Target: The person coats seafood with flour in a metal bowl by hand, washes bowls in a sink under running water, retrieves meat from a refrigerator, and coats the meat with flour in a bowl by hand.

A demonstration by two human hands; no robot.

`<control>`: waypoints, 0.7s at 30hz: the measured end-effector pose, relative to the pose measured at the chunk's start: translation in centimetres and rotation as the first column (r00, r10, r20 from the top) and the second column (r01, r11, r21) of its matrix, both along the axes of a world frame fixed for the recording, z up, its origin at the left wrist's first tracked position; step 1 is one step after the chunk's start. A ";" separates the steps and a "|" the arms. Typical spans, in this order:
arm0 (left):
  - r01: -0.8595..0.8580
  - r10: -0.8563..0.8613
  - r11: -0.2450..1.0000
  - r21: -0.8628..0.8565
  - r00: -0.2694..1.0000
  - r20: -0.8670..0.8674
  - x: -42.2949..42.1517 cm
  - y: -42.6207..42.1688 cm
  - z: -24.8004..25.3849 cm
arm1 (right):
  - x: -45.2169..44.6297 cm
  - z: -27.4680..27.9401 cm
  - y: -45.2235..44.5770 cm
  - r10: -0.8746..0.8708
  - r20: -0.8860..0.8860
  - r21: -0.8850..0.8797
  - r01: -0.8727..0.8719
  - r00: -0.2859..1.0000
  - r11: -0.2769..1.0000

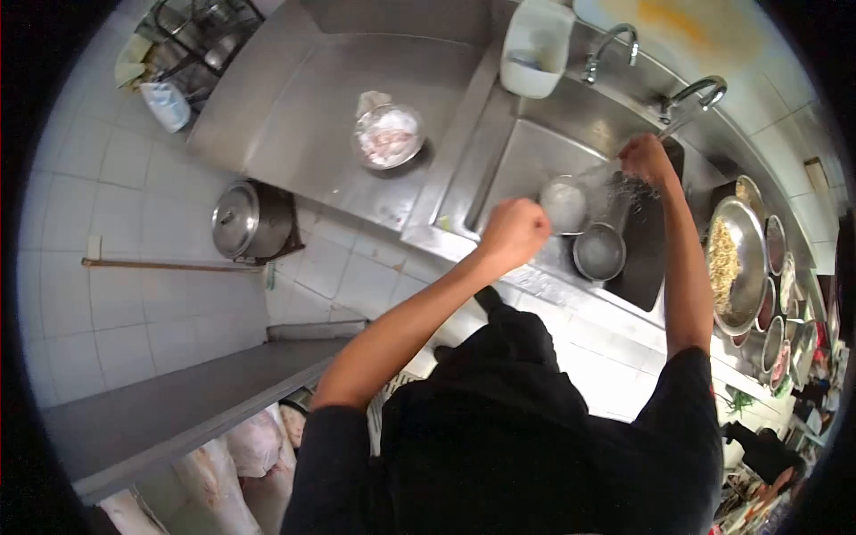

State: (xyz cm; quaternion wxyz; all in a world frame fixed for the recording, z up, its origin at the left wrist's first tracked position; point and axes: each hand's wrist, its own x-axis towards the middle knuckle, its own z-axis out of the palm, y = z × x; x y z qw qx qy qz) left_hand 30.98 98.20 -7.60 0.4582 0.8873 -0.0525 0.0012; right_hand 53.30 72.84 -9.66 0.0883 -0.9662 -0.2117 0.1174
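My left hand (517,234) is closed at the near-left rim of a round metal bowl (564,203) with whitish contents, over the sink (522,165). The fingertips are hidden, but they seem to grip the rim. My right hand (647,162) is closed below the right faucet (700,92). A pale streak, either water or a clear hose, runs from the spout to this hand, and water splashes beneath it. What the fingers hold is hidden. A second round metal bowl (599,251) sits in the sink beside the first.
A bowl of pale, wet-looking food (389,136) stands on the steel counter (303,116) at left. A white plastic tub (537,49) sits behind the sink. To the right are a large bowl of yellowish shreds (724,267) and several other bowls. A lidded pot (241,223) stands below the counter.
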 end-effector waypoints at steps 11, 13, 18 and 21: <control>0.026 -0.020 0.988 -0.153 0.999 0.040 21.5 -19.3 -6.8 | -1.5 8.4 -4.0 -0.311 0.016 0.350 0.286 0.950 0.892; 0.119 -0.117 0.993 -0.002 0.981 0.152 22.8 -20.9 -6.9 | 3.3 5.0 -7.7 -0.207 0.053 0.263 0.186 0.977 0.947; 0.354 -0.348 0.857 0.375 0.934 -0.085 23.5 -18.3 -9.0 | 2.1 3.5 -1.2 -0.033 0.024 0.297 0.024 0.999 0.955; 0.287 -0.232 0.887 0.363 0.955 -0.187 19.6 -10.1 -9.0 | 3.0 1.3 -2.0 -0.063 -0.251 0.578 0.201 0.966 0.790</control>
